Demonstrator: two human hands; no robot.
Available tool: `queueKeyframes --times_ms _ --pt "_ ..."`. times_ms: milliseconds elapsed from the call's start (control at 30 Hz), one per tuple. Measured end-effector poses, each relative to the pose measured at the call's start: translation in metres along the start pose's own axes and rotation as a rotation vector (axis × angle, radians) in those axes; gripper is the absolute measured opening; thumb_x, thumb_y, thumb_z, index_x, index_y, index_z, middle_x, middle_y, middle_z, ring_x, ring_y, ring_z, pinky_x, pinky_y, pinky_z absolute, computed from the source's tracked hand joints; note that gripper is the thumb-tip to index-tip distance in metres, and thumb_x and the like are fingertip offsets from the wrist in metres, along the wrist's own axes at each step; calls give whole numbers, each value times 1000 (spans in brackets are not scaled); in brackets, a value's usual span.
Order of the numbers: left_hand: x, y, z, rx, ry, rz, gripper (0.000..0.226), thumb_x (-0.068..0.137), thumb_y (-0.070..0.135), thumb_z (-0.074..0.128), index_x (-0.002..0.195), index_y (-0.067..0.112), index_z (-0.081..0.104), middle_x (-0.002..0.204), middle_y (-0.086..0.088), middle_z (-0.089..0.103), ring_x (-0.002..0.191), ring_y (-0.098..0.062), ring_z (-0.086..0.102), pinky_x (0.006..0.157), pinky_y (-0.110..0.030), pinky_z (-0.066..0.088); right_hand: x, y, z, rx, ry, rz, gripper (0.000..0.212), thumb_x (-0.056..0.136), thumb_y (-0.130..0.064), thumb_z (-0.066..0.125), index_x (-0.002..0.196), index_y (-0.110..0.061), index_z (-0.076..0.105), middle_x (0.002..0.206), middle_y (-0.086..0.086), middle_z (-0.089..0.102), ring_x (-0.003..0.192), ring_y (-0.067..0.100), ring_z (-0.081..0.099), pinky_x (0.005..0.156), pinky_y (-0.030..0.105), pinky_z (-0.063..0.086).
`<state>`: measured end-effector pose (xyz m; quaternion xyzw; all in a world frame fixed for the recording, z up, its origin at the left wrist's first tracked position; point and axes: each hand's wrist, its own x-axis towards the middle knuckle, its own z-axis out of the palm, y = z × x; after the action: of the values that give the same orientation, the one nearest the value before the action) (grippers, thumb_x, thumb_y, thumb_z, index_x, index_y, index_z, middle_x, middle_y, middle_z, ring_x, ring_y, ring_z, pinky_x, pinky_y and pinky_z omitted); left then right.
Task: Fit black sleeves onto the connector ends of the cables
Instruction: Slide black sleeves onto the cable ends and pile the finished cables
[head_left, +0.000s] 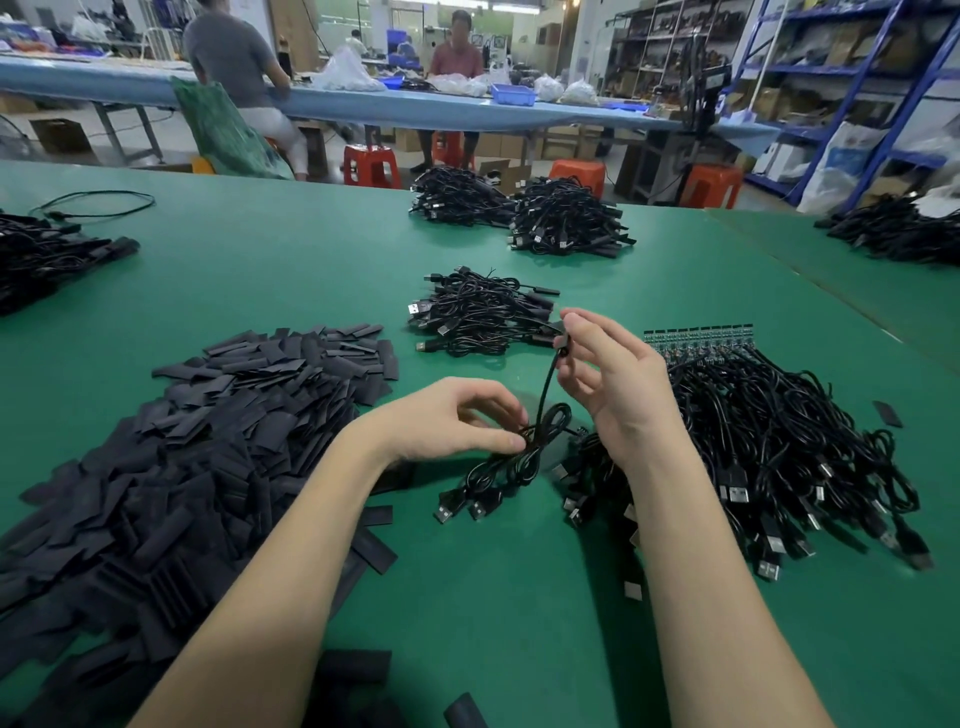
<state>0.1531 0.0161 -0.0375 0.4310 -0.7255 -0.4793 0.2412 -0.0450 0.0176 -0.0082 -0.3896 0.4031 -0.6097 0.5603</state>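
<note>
Holding cable (543, 400) at frame centre: right hand (608, 374) pinches its sleeved end, left hand (457, 421) fingers grip the coil. Judgement: seat sleeve squarely, keep slack.

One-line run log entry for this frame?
left hand: pinches coiled cable | right hand: holds its sleeved end raised | sleeve pile: left on table

Both bare forearms extend forward from the lower edge. The left hand (457, 418) lies low, palm down, thumb and curled fingers pinching together. The right hand (610, 379) is raised higher, palm facing left, fingertips pinched together at its top.
</note>
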Motion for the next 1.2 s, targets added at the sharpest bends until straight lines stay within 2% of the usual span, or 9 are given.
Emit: queueKeyframes --times_ms 100,200,300,367,533,700,833,1000,1200 --pt "-1 0 1 -18 -24 -86 26 82 16 83 103 22 68 102 1 74 78 -4 69 86 -25 53 2 3 -5 -108 -27 61 15 91 -15 74 104 -9 77 73 2 65 52 10 54 59 20 52" --pt "-3 2 0 33 62 -52 21 85 10 79 101 15 67 100 2 73 75 2 66 78 -18 51 1 5 -8 -477 -80 54 6 90 -17 74 94 -16 79 75 10 65 65 18 54 72 32 52" --pt "-3 3 -6 -13 149 -29 17 87 2 73 98 14 67 101 -1 70 70 -4 63 70 -22 51 -3 6 -5 -658 -173 104 6 88 -19 75 92 -18 79 63 0 64 58 13 58 73 33 56" --pt "-3 3 -8 0 166 -44 17 88 3 72 96 17 66 105 -2 69 70 -11 62 72 -24 50 -4 5 -1 -596 -165 88 6 89 -17 75 93 -17 79 64 2 63 61 15 59 69 29 57" --pt "2 12 -1 13 217 36 18 90 35 74 102 23 69 109 2 74 103 -11 69 96 -32 54 -4 -4 3 -211 -81 42 11 93 -14 73 103 -12 76 87 9 70 59 14 65 61 21 55" --pt "4 21 12 -264 7 25 26 89 39 73 109 22 70 105 -2 74 87 -15 69 72 -18 54 -3 -5 1 -7 113 -3 6 91 -13 75 97 -11 75 76 0 70 56 12 64 58 19 54" --pt "7 20 10 -149 73 68 23 87 23 79 109 24 70 106 0 76 91 -22 76 79 -20 54 0 -4 -1 40 173 -31 8 93 -12 73 100 -10 73 88 9 70 62 15 66 60 21 56" --pt "23 30 -13 -16 218 49 29 85 24 81 110 22 66 96 8 76 87 -14 76 83 -22 53 4 -2 0 13 222 -46 39 96 -19 70 131 -15 52 108 9 66 78 20 73 72 28 63" --pt "83 52 -64 419 249 14 27 83 25 83 106 26 67 95 11 72 73 3 67 73 -18 49 7 5 -2 -111 190 -19 28 97 -17 68 122 -17 55 101 -2 62 82 20 74 75 29 63"
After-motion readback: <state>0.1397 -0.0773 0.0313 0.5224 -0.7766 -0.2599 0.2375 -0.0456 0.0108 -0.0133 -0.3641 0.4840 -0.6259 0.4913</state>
